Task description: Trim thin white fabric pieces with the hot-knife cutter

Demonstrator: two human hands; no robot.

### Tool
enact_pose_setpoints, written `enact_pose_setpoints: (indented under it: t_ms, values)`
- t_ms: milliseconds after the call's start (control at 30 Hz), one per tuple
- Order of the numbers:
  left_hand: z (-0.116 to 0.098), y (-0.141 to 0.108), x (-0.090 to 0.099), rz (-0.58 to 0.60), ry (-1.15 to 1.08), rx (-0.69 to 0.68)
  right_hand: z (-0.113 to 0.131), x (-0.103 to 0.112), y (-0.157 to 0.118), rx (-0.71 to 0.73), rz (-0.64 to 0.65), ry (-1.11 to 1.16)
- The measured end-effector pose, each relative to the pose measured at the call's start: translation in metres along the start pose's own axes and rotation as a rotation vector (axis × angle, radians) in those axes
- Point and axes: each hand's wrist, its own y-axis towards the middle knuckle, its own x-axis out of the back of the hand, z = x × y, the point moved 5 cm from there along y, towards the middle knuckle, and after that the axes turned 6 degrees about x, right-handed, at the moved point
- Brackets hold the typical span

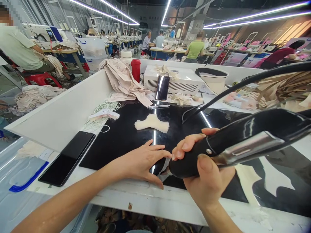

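Note:
My right hand (206,171) is wrapped round a black corded hand tool with a silver lever (233,145), the thumb near the lever. The tool points left and down, its tip low over the front of a glossy black board (116,142). Just left of that tip, my left hand (148,158) rests palm down with its fingers spread; whether something thin lies under it I cannot tell. Beyond my fingers lies a cream, three-armed fabric piece (152,123) on the board. More pale cut pieces (247,181) lie right of my right hand.
A dark phone (68,158) lies at the left edge; another phone (162,88) leans against a vented white box (175,81). Beige fabric strips (123,77), a red cup (135,70) and pale cord (97,113) sit behind. The tool's black cable (233,89) arches right. Several people work at tables beyond.

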Motion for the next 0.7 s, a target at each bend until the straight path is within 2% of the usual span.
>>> enact_pose_setpoints:
  t_ms: [167, 400, 600, 700]
  values:
    - [0.000, -0.003, 0.000, -0.037, 0.011, -0.029, 0.002, 0.002, 0.005, -0.006, 0.025, 0.015]
    - [0.004, -0.009, 0.010, -0.051, 0.169, -0.087, 0.020, 0.029, 0.031, 0.050, -0.134, -0.082]
    - [0.018, -0.013, 0.029, -0.200, 0.281, -0.091, 0.021, 0.045, 0.035, 0.059, -0.159, -0.127]
    - [0.023, -0.014, 0.034, -0.346, 0.384, -0.032, 0.017, 0.043, 0.033, 0.060, -0.145, -0.113]
